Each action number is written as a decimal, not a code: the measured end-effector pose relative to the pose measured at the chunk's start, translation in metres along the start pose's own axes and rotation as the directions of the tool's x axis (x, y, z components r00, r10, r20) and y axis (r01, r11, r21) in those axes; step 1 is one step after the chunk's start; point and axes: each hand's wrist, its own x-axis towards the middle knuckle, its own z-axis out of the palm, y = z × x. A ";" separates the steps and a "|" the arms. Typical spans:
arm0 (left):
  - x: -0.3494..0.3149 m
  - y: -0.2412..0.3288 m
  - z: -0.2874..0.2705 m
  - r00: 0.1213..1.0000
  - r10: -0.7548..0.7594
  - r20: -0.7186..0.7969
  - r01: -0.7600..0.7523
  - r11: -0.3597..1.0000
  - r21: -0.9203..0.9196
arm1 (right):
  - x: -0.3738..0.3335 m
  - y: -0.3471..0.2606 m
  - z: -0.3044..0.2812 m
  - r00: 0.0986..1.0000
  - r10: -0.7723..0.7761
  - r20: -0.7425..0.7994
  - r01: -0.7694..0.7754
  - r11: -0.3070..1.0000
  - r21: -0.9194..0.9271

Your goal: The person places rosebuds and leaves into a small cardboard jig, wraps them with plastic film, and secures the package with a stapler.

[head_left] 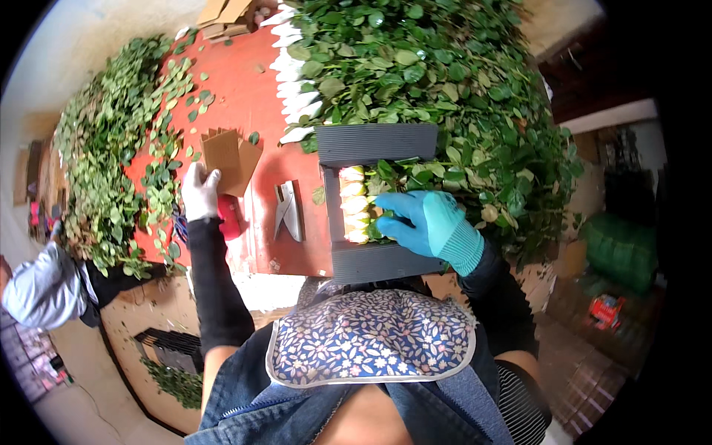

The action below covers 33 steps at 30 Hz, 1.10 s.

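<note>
My right hand, in a blue glove, presses on the stems and leaves just behind a row of pale yellow rose buds. The buds lie lined up in a dark ribbed cardboard sheet on the red table. My left hand, in a white glove, is closed around a red tool near the table's front edge. Just beyond that hand lies a fan of brown cardboard pieces.
A big heap of leafy rose stems covers the right of the table. Stripped leaves pile along the left edge. A white stapler-like tool lies mid-table. Another person's sleeve shows at far left. A green bundle sits on the floor right.
</note>
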 end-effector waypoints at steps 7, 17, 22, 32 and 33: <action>-0.131 0.154 0.112 0.886 -0.014 0.463 0.315 0.750 -0.581 | 0.021 0.038 0.051 0.963 0.232 0.139 -0.269 0.873 0.408; -0.089 0.179 0.129 0.650 0.286 0.704 -0.564 0.802 0.195 | 0.037 0.069 0.058 0.799 0.379 0.466 -0.396 0.916 -0.067; -0.062 0.207 0.166 0.410 -0.113 0.905 -0.611 0.702 0.365 | 0.006 0.063 0.061 0.905 0.383 0.185 -0.390 0.921 0.003; -0.052 0.188 0.179 0.364 -0.025 0.931 -0.701 0.650 0.292 | -0.070 0.019 0.050 0.930 -0.366 -0.014 0.306 0.797 -0.521; -0.053 0.187 0.174 0.352 0.083 0.932 -0.738 0.637 0.222 | -0.061 0.015 0.044 0.957 -0.289 0.023 0.261 0.824 -0.504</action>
